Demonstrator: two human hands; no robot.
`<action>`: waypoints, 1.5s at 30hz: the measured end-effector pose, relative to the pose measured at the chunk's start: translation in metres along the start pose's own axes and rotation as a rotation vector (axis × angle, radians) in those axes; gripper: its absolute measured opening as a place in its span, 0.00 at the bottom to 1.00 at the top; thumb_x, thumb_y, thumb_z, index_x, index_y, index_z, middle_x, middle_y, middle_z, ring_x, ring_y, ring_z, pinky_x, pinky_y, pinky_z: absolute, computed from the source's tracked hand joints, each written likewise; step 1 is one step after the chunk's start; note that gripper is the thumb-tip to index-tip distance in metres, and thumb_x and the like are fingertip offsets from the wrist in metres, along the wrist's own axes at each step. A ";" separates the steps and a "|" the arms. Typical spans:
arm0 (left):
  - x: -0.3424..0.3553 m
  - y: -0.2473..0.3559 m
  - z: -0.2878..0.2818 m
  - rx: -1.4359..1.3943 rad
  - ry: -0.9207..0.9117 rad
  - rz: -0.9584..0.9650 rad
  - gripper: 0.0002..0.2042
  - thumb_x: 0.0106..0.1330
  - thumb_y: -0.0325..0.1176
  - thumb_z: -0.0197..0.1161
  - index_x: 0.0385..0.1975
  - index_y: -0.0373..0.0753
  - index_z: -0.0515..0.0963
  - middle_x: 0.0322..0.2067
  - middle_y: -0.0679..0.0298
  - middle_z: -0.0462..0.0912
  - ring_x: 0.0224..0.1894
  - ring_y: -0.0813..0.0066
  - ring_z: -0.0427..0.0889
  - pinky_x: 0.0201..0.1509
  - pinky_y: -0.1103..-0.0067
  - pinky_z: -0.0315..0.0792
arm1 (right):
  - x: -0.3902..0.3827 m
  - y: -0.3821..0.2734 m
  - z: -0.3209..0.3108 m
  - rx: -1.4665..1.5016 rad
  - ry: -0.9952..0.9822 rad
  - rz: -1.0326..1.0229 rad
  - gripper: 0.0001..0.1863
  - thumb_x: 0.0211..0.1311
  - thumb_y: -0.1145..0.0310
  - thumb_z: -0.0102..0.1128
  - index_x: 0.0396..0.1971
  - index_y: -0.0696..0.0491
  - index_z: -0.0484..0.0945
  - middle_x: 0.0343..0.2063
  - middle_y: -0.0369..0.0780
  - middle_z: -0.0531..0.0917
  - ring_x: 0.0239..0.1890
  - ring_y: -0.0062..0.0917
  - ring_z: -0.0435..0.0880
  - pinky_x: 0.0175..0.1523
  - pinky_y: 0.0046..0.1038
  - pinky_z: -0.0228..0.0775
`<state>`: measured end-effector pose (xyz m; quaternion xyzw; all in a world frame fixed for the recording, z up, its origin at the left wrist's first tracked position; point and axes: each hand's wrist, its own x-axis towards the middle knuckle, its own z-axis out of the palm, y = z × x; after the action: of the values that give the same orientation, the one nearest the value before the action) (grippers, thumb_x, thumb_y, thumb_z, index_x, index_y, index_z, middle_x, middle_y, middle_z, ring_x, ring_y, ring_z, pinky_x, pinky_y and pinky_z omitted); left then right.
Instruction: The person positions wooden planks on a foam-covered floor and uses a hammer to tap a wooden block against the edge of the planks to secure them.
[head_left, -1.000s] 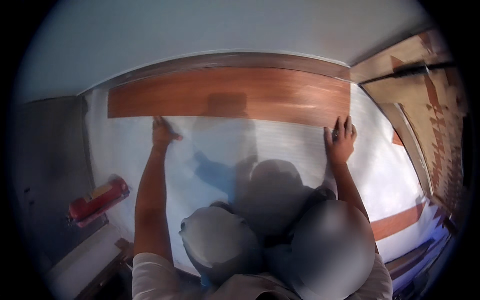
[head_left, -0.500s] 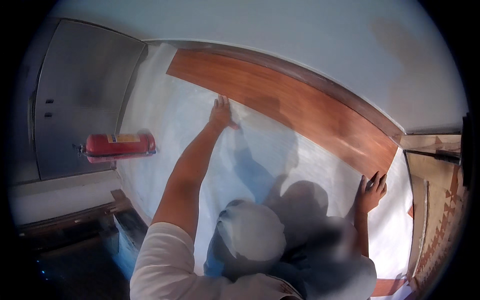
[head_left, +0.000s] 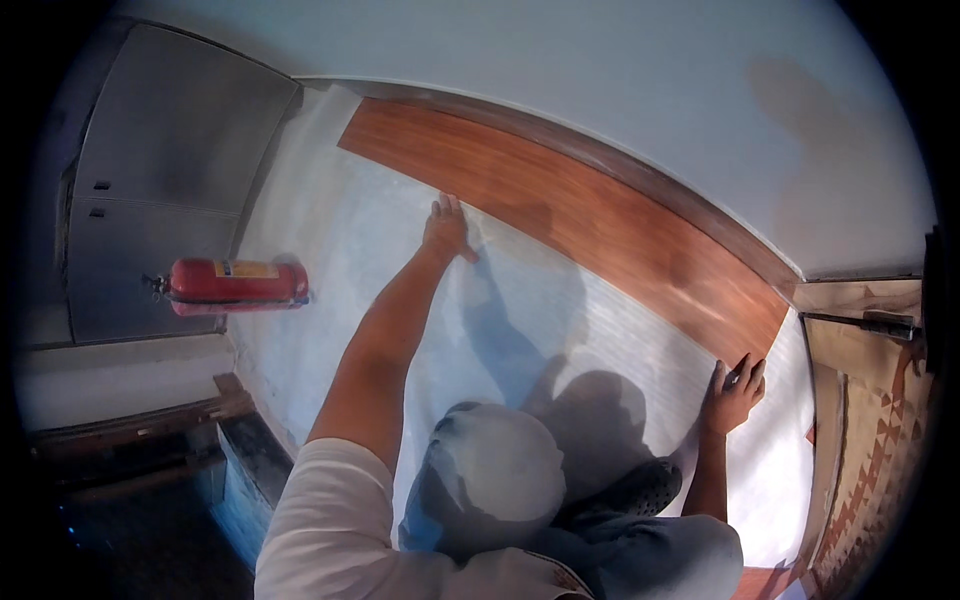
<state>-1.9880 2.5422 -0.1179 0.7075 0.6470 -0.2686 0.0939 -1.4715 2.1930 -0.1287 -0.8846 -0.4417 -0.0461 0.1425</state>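
A long brown board (head_left: 590,230) is laid flat on a white floor (head_left: 370,240). Its far long side is set along a dull brown strip (head_left: 640,160) at the foot of a pale wall (head_left: 560,50). The near long side is touched by both hands. The left hand (head_left: 447,230) is put at this side, nearer the board's left end. Its fingers are stretched out, its thumb is held apart, and it is not closed round the board. The right hand (head_left: 735,397) is placed by the near corner at the right end. Its fingers are spread and a little bent, and it is not closed either.

The knees are bent below the hands, in grey trousers (head_left: 500,475), and a dark shoe (head_left: 652,484) with small holes is seen between them. Dark shadows are thrown on the floor and the board. On the left, a red fire extinguisher (head_left: 235,285) is seen on its side, near a grey cabinet (head_left: 160,150). On the far right, a tan panel (head_left: 875,430) is marked with brown shapes.
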 end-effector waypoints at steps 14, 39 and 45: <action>0.019 -0.021 0.017 0.026 0.033 0.117 0.74 0.33 0.50 0.88 0.75 0.21 0.42 0.78 0.38 0.42 0.81 0.46 0.43 0.83 0.67 0.48 | 0.008 0.000 -0.004 0.062 0.014 0.009 0.34 0.59 0.52 0.72 0.65 0.48 0.75 0.70 0.50 0.69 0.65 0.50 0.70 0.64 0.44 0.72; -0.076 0.263 -0.048 0.155 0.200 0.781 0.45 0.70 0.51 0.64 0.71 0.16 0.54 0.74 0.29 0.48 0.79 0.36 0.46 0.82 0.62 0.48 | 0.008 0.013 -0.002 0.145 -0.025 0.072 0.26 0.66 0.62 0.62 0.64 0.47 0.75 0.70 0.49 0.68 0.66 0.45 0.71 0.51 0.37 0.84; -0.058 0.267 -0.064 0.356 -0.070 0.821 0.47 0.72 0.60 0.57 0.69 0.13 0.56 0.74 0.27 0.47 0.78 0.28 0.40 0.82 0.56 0.42 | 0.009 0.017 -0.002 0.237 -0.027 0.091 0.27 0.62 0.67 0.63 0.63 0.48 0.75 0.69 0.49 0.69 0.65 0.46 0.72 0.54 0.38 0.82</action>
<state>-1.7151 2.4843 -0.0928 0.9013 0.2527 -0.3397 0.0915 -1.4524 2.1889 -0.1282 -0.8812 -0.4052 0.0249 0.2421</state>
